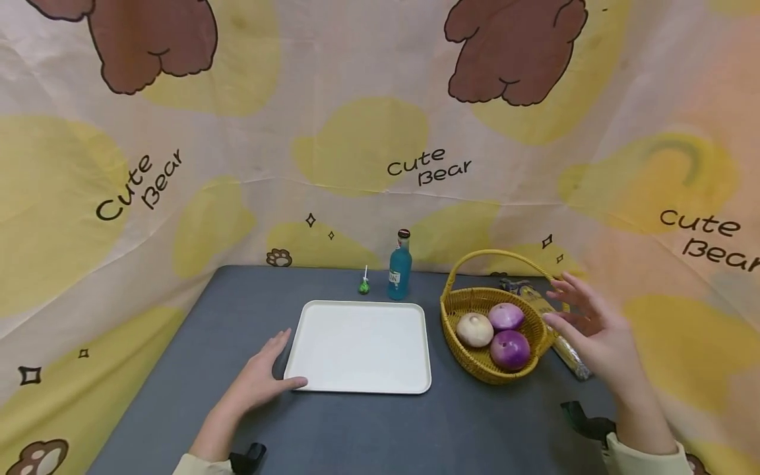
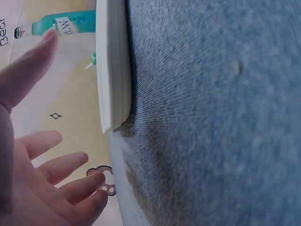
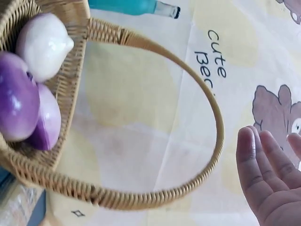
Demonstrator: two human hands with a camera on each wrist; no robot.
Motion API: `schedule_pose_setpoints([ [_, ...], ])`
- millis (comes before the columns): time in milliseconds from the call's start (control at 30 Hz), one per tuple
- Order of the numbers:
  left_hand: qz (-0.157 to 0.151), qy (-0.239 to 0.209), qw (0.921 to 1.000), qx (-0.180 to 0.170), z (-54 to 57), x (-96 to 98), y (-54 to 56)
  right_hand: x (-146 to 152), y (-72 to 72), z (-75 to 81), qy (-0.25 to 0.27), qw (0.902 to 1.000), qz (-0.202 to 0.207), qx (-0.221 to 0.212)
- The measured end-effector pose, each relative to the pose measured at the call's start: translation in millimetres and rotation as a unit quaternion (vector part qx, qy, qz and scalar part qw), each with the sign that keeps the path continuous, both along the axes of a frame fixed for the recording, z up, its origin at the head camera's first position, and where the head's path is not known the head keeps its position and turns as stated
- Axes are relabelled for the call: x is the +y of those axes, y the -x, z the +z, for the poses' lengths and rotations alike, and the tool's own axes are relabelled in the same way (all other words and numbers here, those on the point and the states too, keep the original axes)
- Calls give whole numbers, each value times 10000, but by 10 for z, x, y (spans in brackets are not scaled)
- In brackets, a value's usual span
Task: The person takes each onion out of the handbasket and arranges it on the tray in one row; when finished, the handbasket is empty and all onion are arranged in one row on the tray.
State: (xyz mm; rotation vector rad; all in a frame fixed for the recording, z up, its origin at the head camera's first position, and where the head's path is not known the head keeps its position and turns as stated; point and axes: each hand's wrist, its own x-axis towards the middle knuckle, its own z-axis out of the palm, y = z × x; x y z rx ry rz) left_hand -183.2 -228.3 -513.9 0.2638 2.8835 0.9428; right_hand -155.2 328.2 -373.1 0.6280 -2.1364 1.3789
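Note:
A white rectangular tray [image 1: 359,346] lies on the grey table. My left hand [image 1: 258,376] is at its near left corner, fingers spread and holding nothing; whether the thumb touches the rim I cannot tell. To the right stands a wicker basket [image 1: 475,366] with a tall arched handle [image 3: 218,127]. Inside it are a white onion [image 1: 474,330] and two purple ones, a darker onion [image 1: 510,350] and a lighter onion [image 1: 506,316]. My right hand [image 1: 596,330] hovers at the basket's right side, thumb and fingers apart, with nothing in its grasp.
Behind the tray stand a blue bottle [image 1: 400,270] with a dark cap and a green lollipop [image 1: 364,286]. A shiny yellow and silver package [image 1: 571,356] lies partly hidden behind the basket. A printed cloth [image 1: 356,145] hangs at the table's back edge.

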Motion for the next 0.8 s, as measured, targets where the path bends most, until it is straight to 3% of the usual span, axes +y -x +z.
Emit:
schedule_pose_setpoints([
  [167,84,-145,9997,-181,-39,46,22,-105,53,-52,-359,9994,-6,-23],
  [367,29,-285,9994,-187,-89,112,66,-213,116,-168,-808,9939,-395,-631],
  [600,163,-131,9978,-628,-143,130,62,-307,246,-423,-1282,9832,-466,-1211],
  [800,77,28,9986,-515,-156,114,68,-390,369,-582,-1552,9725,-510,-1658],
])
